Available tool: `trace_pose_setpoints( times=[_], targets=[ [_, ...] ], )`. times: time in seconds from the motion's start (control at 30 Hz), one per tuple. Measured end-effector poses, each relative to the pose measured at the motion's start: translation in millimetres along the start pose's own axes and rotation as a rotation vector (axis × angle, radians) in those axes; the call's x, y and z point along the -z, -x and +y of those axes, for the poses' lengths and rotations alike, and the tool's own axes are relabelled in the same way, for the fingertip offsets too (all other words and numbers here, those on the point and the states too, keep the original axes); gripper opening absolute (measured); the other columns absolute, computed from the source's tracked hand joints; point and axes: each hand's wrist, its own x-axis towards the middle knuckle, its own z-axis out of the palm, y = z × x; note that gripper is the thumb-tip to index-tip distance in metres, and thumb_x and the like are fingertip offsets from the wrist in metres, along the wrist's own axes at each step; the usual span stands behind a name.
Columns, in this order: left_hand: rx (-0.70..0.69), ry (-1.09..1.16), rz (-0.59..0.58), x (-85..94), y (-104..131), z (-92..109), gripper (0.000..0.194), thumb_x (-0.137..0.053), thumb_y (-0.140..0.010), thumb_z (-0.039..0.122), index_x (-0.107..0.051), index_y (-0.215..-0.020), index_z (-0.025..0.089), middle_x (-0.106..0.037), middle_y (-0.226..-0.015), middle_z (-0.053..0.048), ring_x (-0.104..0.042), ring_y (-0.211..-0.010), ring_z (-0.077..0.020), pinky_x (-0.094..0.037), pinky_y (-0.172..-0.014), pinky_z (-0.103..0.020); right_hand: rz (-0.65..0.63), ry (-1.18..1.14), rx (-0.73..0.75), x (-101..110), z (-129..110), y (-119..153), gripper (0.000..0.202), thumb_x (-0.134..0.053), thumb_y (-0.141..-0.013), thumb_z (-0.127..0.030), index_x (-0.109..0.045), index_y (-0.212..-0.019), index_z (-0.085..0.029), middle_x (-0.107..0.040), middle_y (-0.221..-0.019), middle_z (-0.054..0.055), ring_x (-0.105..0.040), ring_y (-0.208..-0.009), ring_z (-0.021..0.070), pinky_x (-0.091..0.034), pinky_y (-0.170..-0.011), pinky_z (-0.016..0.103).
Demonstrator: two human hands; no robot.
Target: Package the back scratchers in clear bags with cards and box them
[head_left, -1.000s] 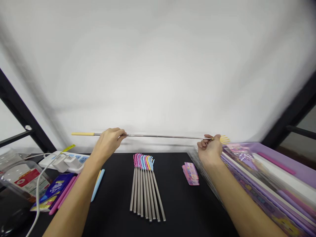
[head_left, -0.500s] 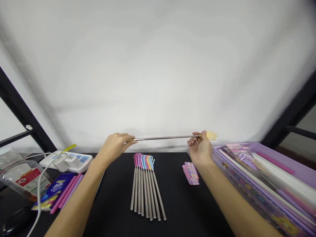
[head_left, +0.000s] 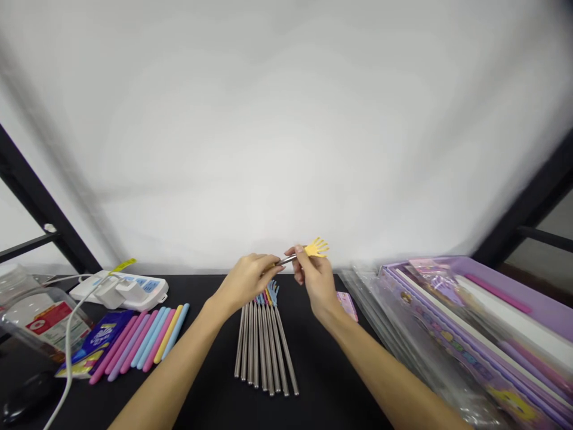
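A telescopic back scratcher with a yellow hand-shaped head [head_left: 317, 247] is held in the air between both hands, its metal rod [head_left: 286, 260] short. My right hand [head_left: 316, 278] pinches the rod just below the head. At the other end, my left hand [head_left: 248, 278] has its fingers closed around the rod. Below them, several back scratchers [head_left: 264, 346] lie side by side on the black table, silver rods toward me; my left hand hides some of their coloured heads. Small pink cards [head_left: 347, 304] lie beside my right wrist, partly covered by it.
On the left are several coloured tubes [head_left: 152, 337], a blue packet [head_left: 101, 343], a power strip [head_left: 145, 288] with a white cable, a clear jar [head_left: 49, 322] and a black mouse [head_left: 31, 397]. Clear plastic sleeves [head_left: 385, 322] and a purple box [head_left: 550, 304] stand on the right.
My hands have come together from wide apart, and the back scratcher's long rod has slid in to a short length. My right hand moved left, my left hand a little right.
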Motion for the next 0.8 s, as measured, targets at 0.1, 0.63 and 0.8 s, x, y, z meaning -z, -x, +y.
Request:
trace_pose_setpoints(
  times=[0.1,0.63,0.8],
  targets=[
    [0.077,0.144,-0.030,6.6,0,4,0.025,-0.044,-0.099,0.035,-0.063,-0.095,0.019,-0.063,-0.077,0.000,-0.055,-0.066,-0.0129,-0.040,-0.063,-0.023,0.011,0.129,-0.025,25,-33,-17,0.045,-0.065,-0.079,-0.058,-0.070,-0.077,-0.014,-0.049,-0.056,-0.003,-0.041,-0.046,0.0080,-0.031,-0.044,0.024],
    [0.036,0.005,-0.318,-48.5,-7,47,0.027,-0.047,-0.095,0.037,-0.068,-0.091,0.022,-0.069,-0.079,-0.003,-0.061,-0.068,-0.0172,-0.038,-0.060,-0.025,-0.323,1.564,-0.710,159,-70,-38,0.033,-0.076,-0.056,-0.019,-0.051,-0.034,-0.019,-0.057,-0.039,0.004,-0.062,-0.053,0.0212,-0.044,-0.054,0.030],
    [0.052,-0.001,-0.334,-42.1,-6,43,0.027,-0.046,-0.095,0.037,-0.069,-0.092,0.022,-0.070,-0.082,-0.003,-0.061,-0.068,-0.0172,-0.037,-0.059,-0.025,-0.334,1.545,-0.766,167,-62,-38,0.027,-0.066,-0.054,-0.008,-0.052,-0.033,-0.019,-0.058,-0.040,0.003,-0.060,-0.050,0.0189,-0.043,-0.050,0.028]
  ],
)
